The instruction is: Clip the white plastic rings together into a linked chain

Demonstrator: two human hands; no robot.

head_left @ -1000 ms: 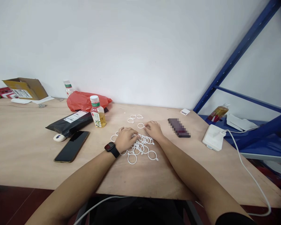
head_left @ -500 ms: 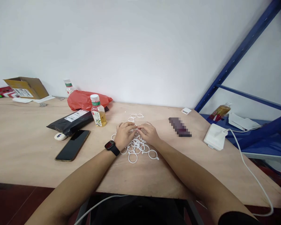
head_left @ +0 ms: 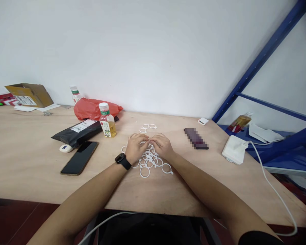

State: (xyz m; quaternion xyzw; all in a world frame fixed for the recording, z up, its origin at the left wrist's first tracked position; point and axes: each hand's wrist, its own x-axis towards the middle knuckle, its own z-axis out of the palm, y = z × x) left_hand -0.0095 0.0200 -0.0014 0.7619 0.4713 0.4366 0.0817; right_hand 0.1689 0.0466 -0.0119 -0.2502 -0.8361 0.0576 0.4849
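My left hand [head_left: 135,148] and my right hand [head_left: 163,146] meet fingertip to fingertip above the table, both closed in a pinch. Between them shows a sliver of white, apparently a white curtain ring mostly hidden by the fingers. Below and between my wrists lies a loose pile of white plastic curtain rings [head_left: 149,157], each with a small tab. One ring [head_left: 145,177] rests at the pile's near edge. Beyond my hands, three more rings [head_left: 153,128] lie close together on the tabletop. A black watch [head_left: 123,160] is on my left wrist.
To the left are a phone [head_left: 79,158], a black parcel [head_left: 73,134], a white earbud case [head_left: 65,148], a drink bottle [head_left: 107,124] and a red bag [head_left: 91,108]. A blurred-out dark object [head_left: 196,138] and a white charger [head_left: 234,149] with its cable lie right, near a blue frame [head_left: 265,54].
My hands stay together in nearly the same spot, with small finger shifts. The white piece between the fingertips is now less visible. The rings on the table have not moved.
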